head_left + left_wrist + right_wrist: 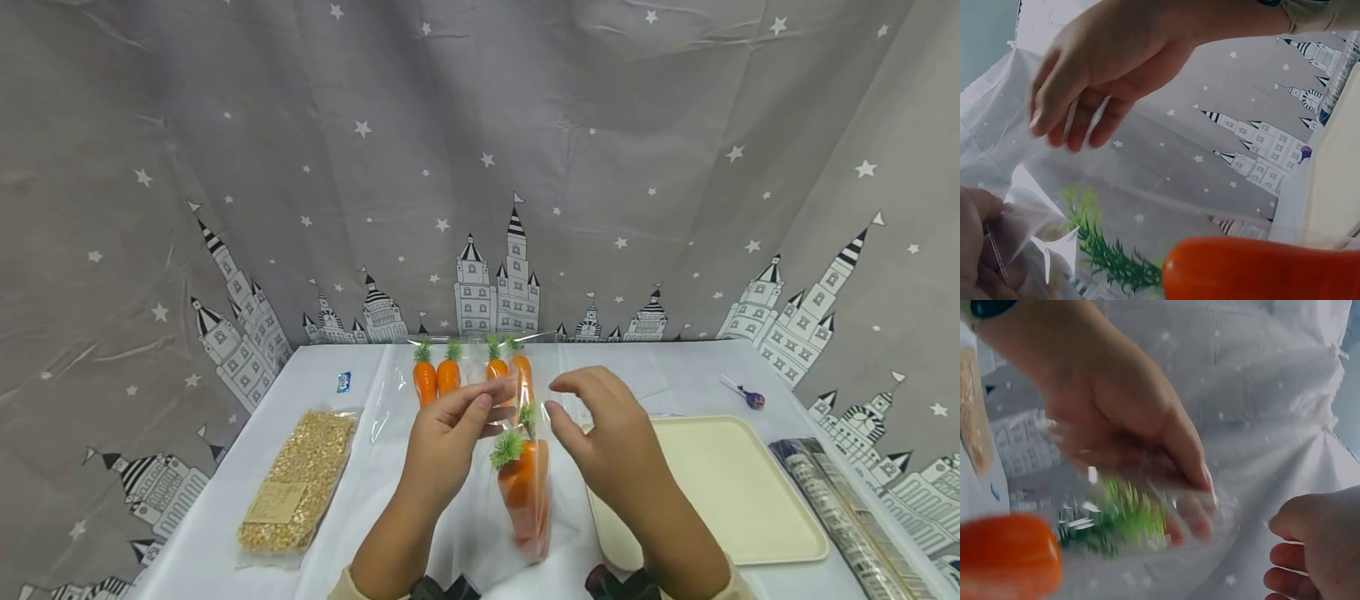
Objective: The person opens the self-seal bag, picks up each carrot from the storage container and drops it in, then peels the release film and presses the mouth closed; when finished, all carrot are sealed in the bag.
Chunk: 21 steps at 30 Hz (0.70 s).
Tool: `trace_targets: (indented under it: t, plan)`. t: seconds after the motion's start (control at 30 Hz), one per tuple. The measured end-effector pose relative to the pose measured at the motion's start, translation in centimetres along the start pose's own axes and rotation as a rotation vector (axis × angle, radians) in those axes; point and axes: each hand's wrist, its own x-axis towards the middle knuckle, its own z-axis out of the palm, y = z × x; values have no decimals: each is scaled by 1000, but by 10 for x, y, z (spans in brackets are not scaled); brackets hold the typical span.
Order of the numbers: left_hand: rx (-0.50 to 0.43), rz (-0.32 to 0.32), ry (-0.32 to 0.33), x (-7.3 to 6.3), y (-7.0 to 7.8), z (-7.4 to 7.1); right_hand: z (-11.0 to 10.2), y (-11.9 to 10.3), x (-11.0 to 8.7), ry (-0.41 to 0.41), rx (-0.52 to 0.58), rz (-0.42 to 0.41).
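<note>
My left hand pinches the top of a clear plastic bag between thumb and fingers. Inside it hangs an orange carrot with a green leafy top; a second green tuft shows just above. To the right of the bag, my right hand is held apart from it, thumb and fingers spread and loosely bent, holding nothing. In the right wrist view the left hand is at the bag's mouth, over the green leaves. Farther back on the table lie several more carrots in clear plastic.
A clear pack of yellow grains lies at the left, with a small blue packet behind it. On the right are a cream tray, a purple lollipop and a plastic-wrapped printed roll. A grey castle-print curtain hangs behind.
</note>
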Motion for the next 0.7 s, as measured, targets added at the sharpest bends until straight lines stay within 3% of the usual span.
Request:
trace_targets:
  t: [0.07,0.17,0.33,0.7]
  plan:
    - [4,-8,2,0,1,0,7,-6,2,-16,15,-86]
    - [15,-26,11,-1,2,1,17,-15,6,-22,22,-151]
    - [56,-45,26,-4,6,2,28,-26,10,6,18,-175]
    - [183,9,-16,-10,9,5,36,-28,12,49,-36,-157]
